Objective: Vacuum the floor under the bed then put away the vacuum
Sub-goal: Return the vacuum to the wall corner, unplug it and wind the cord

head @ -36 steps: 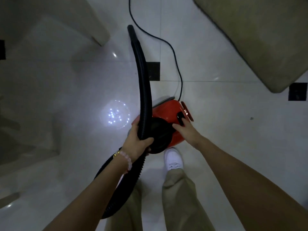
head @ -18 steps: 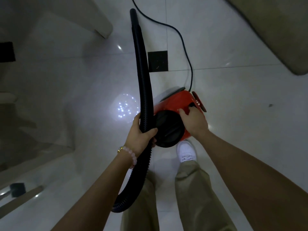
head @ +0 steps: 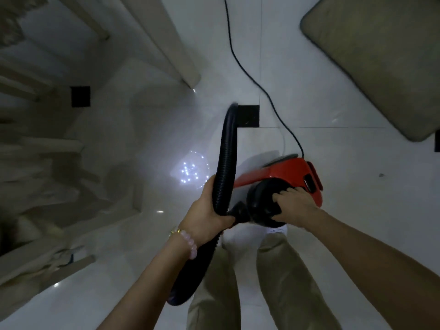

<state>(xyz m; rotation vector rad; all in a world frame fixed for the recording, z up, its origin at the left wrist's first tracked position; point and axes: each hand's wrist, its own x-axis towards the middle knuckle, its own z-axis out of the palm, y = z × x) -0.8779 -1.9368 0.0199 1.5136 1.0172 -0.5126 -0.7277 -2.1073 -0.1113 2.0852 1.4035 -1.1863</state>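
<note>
Shifted right hand [head: 292,206] off the red top of the vacuum [head: 285,172] and down onto its black round front, fingers now curled over the rim. Pale tiled floor [head: 333,234] all around; pale furniture [head: 166,44] far left, mat [head: 369,55] far right. Vacuum near centre, just beyond the feet. Hose [head: 226,158] arching up from the front, left hand [head: 204,215] clamped round it, fingers wrapped fully. Cord [head: 250,67] trailing off the far edge. Likely risks: tripping on the hose loop hanging by the legs; catching the ungathered cord when carrying off; loosening the front and spilling dust.
</note>
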